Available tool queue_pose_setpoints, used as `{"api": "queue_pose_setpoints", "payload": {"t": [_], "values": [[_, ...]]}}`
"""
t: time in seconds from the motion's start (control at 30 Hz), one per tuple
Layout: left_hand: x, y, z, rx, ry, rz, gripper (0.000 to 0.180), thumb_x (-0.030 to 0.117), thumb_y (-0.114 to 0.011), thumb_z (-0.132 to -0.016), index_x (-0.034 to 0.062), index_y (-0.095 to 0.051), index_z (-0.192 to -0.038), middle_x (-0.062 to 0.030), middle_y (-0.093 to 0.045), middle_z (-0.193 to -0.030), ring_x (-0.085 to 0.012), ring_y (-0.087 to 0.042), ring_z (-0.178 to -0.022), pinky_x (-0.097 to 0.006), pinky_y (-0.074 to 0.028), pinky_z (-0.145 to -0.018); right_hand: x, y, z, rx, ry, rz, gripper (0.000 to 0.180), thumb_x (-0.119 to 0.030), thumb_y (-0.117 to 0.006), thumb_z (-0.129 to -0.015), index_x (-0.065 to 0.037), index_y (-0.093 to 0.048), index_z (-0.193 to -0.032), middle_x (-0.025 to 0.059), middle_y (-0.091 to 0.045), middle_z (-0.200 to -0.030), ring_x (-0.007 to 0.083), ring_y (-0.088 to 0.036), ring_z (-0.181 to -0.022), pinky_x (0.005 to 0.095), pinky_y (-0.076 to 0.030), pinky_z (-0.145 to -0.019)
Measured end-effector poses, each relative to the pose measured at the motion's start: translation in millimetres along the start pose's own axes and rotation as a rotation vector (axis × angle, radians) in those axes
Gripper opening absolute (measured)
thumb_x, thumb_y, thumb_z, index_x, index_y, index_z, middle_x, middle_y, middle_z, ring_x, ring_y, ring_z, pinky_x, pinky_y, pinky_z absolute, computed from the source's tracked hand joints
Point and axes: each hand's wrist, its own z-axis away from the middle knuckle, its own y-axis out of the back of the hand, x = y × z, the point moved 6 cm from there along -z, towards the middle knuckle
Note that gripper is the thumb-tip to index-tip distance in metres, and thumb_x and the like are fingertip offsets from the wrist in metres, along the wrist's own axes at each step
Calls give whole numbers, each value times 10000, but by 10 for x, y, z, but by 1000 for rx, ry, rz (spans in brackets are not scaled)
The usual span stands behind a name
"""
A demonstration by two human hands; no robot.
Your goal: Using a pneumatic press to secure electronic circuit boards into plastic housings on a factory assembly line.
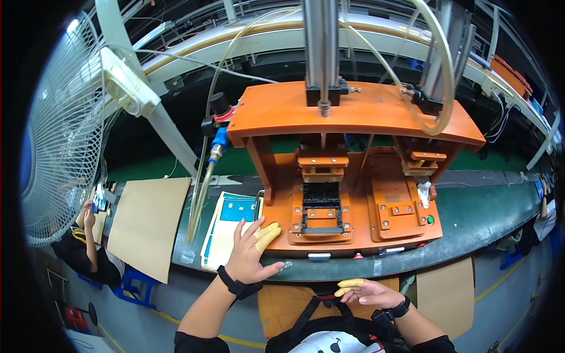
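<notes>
My left hand is spread out over the left edge of an orange two-station press, with nothing in it. Yellow finger cots cover some of its fingers. Beside its fingertips lies a stack of cream and blue sheets. My right hand hovers in front of the bench edge, fingers loosely stretched and apart, also wearing yellow cots and holding nothing visible. In the press's left fixture sits a black part under the raised press head. The right fixture shows an orange plate with bolted blocks.
A large fan stands at the left, near a brown cardboard sheet. Air hoses hang left of the press. A green button is on its right front. Other people sit along the green bench at both sides.
</notes>
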Motion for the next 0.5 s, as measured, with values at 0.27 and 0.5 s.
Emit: {"api": "queue_pose_setpoints", "payload": {"t": [0.27,0.5], "values": [[-340,-116,675,113,209,95,962,507,-795,-710,16,-407,-1441,-207,-381,-1495,-434,-285,-1422,-565,-191,-1154,91,-125,-235,-64,-124,113,613,-150,-602,-962,-17,-340,-1499,112,-503,-1399,189,-513,-1217,346,-386,-1054],[-361,-286,1014,-13,377,-67,666,303,-766,-781,48,-530,-1349,-167,-492,-1410,-369,-389,-1379,-570,-222,-1149,109,-88,-386,-66,-152,95,591,-100,-594,-967,-32,-348,-1500,91,-501,-1400,181,-519,-1197,336,-398,-1036]]}}
